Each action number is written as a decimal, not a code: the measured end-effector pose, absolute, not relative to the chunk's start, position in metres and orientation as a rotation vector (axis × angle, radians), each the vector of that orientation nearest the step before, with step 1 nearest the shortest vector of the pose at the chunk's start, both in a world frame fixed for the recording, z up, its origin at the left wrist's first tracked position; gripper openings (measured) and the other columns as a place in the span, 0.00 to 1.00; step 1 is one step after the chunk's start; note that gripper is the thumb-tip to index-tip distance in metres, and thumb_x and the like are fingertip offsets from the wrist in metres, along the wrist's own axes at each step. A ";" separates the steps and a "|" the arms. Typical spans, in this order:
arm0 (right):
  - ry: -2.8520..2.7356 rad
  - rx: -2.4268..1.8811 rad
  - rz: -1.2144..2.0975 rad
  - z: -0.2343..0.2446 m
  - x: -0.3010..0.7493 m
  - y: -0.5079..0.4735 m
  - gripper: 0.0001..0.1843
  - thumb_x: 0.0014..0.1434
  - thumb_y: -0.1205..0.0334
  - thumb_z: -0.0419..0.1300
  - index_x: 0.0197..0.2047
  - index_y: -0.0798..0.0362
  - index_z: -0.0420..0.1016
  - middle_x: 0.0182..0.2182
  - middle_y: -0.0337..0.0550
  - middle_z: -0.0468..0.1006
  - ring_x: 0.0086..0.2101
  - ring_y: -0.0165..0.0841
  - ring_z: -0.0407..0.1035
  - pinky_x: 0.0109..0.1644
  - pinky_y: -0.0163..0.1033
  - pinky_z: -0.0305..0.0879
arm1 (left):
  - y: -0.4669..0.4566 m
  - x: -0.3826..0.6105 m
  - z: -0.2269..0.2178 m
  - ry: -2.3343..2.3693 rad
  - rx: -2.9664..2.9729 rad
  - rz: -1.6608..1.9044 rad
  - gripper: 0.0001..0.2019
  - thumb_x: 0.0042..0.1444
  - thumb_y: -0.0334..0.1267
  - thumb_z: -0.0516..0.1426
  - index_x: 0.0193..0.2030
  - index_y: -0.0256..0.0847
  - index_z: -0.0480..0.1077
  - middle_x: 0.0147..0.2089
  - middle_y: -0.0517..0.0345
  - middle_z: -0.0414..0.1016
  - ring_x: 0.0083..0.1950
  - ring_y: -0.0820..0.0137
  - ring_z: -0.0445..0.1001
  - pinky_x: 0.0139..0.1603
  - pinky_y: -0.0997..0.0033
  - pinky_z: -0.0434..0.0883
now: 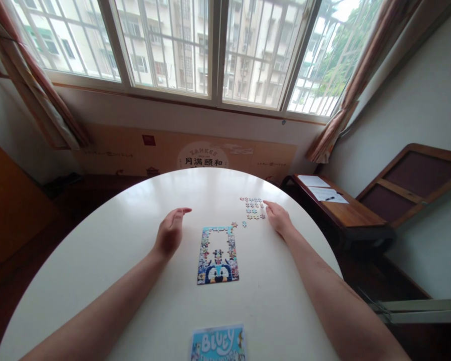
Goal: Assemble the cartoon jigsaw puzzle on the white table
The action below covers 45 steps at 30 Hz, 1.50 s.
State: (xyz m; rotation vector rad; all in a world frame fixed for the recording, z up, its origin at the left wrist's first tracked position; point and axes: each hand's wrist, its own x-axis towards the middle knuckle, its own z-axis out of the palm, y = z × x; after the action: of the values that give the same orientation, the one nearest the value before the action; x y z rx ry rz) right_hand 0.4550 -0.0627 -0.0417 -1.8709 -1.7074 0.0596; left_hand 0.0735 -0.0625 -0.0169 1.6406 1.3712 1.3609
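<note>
A jigsaw puzzle (pixel 229 275) lies on the white round table, its border and lower part joined and a gap in its middle. Left of it, my left hand (pixel 172 230) hovers or rests with fingers stretched to the right, holding nothing that I can see. Loose puzzle pieces (pixel 254 205) are laid out in rows beyond the puzzle, to its right. My right hand (pixel 278 218) is at the right end of these rows, fingers extended; whether the fingertips touch a piece I cannot tell. Two more pieces lie near the puzzle's top right corner, one a single piece (pixel 244 224).
A blue box marked "Bluey" (pixel 218 343) lies at the near side of the table (pixel 135 301). To the right, a wooden side table (pixel 346 208) holds papers (pixel 325 194) and a pen (pixel 329 198). Windows with bars and curtains stand behind a printed cardboard panel (pixel 158 150).
</note>
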 end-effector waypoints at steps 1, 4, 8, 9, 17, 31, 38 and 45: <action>-1.705 -1.856 0.058 -0.041 0.456 -0.063 0.24 0.68 0.64 0.47 0.61 0.49 0.76 0.59 0.45 0.78 0.59 0.39 0.70 0.67 0.47 0.61 | -0.062 0.073 -0.018 1.368 1.627 1.365 0.25 0.64 0.53 0.46 0.48 0.39 0.77 0.55 0.46 0.80 0.60 0.54 0.74 0.66 0.51 0.67; -1.706 -1.813 0.044 -0.038 0.457 -0.063 0.24 0.65 0.67 0.48 0.58 0.51 0.79 0.58 0.47 0.78 0.59 0.38 0.69 0.68 0.46 0.61 | -0.061 0.073 -0.020 1.366 1.615 1.365 0.24 0.64 0.53 0.46 0.48 0.40 0.77 0.55 0.46 0.80 0.60 0.54 0.74 0.66 0.51 0.67; -1.770 -1.751 0.027 -0.030 0.457 -0.069 0.16 0.61 0.65 0.57 0.47 0.49 0.84 0.57 0.48 0.78 0.61 0.42 0.67 0.70 0.50 0.59 | -0.061 0.072 -0.020 1.370 1.622 1.367 0.24 0.64 0.53 0.46 0.47 0.40 0.77 0.54 0.46 0.80 0.59 0.53 0.74 0.65 0.51 0.67; -1.804 -1.729 0.027 -0.028 0.456 -0.071 0.14 0.61 0.64 0.59 0.46 0.48 0.85 0.57 0.48 0.77 0.62 0.43 0.67 0.70 0.51 0.58 | -0.061 0.072 -0.020 1.371 1.623 1.369 0.24 0.63 0.53 0.46 0.47 0.39 0.77 0.54 0.46 0.80 0.59 0.53 0.74 0.65 0.51 0.68; -2.072 -1.728 -0.053 -0.021 0.450 -0.083 0.11 0.59 0.57 0.67 0.44 0.48 0.87 0.60 0.51 0.76 0.63 0.48 0.65 0.69 0.53 0.59 | -0.065 0.079 -0.015 1.396 1.617 1.371 0.22 0.63 0.49 0.46 0.45 0.38 0.77 0.52 0.46 0.81 0.57 0.55 0.75 0.61 0.53 0.70; -2.136 -1.729 -0.012 -0.022 0.470 -0.080 0.05 0.57 0.56 0.70 0.37 0.46 0.86 0.58 0.47 0.76 0.63 0.54 0.61 0.65 0.65 0.60 | -0.065 0.091 -0.017 1.344 1.631 1.374 0.19 0.68 0.43 0.45 0.44 0.38 0.75 0.51 0.46 0.80 0.55 0.60 0.74 0.57 0.57 0.70; -2.111 -1.771 0.056 -0.019 0.461 -0.084 0.05 0.58 0.61 0.67 0.36 0.50 0.85 0.60 0.50 0.75 0.66 0.53 0.59 0.69 0.60 0.57 | -0.066 0.089 -0.016 1.366 1.667 1.349 0.20 0.68 0.44 0.45 0.45 0.38 0.75 0.52 0.46 0.80 0.55 0.60 0.75 0.57 0.57 0.70; -2.134 -1.763 0.053 -0.008 0.455 -0.092 0.06 0.57 0.60 0.68 0.37 0.51 0.85 0.67 0.50 0.69 0.71 0.58 0.51 0.71 0.63 0.52 | -0.070 0.087 -0.013 1.402 1.787 1.321 0.18 0.66 0.43 0.48 0.44 0.38 0.77 0.49 0.48 0.81 0.52 0.59 0.76 0.58 0.56 0.71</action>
State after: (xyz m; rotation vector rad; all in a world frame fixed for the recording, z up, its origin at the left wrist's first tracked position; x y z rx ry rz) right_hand 0.4554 -0.0923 -0.0083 -1.7627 -2.1338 0.0529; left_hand 0.0872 -0.0699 -0.0128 1.7869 1.4016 1.3211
